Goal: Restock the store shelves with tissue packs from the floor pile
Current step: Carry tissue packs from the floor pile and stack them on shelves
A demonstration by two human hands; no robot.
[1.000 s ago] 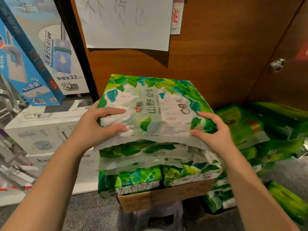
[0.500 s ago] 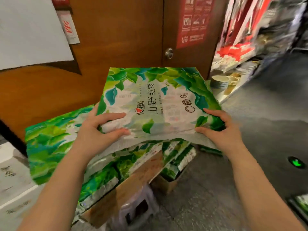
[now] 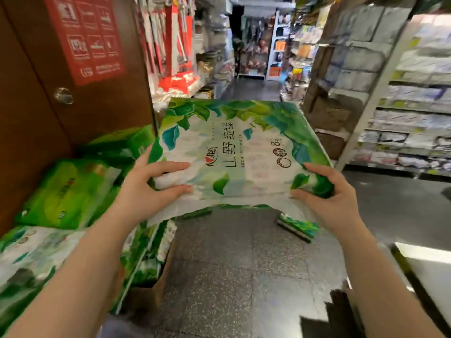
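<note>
Swung away from the floor pile (image 3: 66, 191) toward the aisle, both arms reach forward; left hand (image 3: 144, 189) and right hand (image 3: 334, 193) grip the tissue pack (image 3: 239, 147) at its near corners, fingers curled over its top.

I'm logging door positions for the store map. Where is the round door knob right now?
In the head view, the door knob sits upper left on the brown door, below-left of the red sign and above the green tissue packs.

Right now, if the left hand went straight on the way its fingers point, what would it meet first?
The left hand grips the held tissue pack, fingers pointing right across its top. Going on, it would slide over the pack towards the right hand at the other edge, probably the first obstacle.
</note>
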